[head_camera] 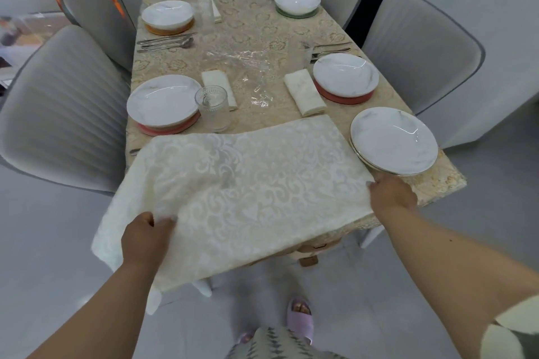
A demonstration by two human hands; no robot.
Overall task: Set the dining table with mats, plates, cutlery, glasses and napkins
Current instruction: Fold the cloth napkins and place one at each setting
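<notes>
A large cream damask napkin (242,183) is spread over the near end of the table and hangs past its edge. My left hand (147,239) pinches its near-left edge. My right hand (390,194) holds its right edge, just below a short stack of white marbled plates (393,140). White plates sit on round mats at near left (163,100), far left (167,14), right (345,74) and far right (297,0). Folded napkins (304,92) (218,87) lie beside two settings. A ribbed glass (211,106) stands by the near-left plate. Cutlery lies at left (166,42) and right (329,48).
The table has a beige patterned cloth (250,29). Crumpled clear plastic wrap (248,73) lies in the middle. Another glass (205,13) stands at far left. Grey padded chairs (58,114) (420,46) flank both sides. My slippered foot (300,318) is on the grey floor below.
</notes>
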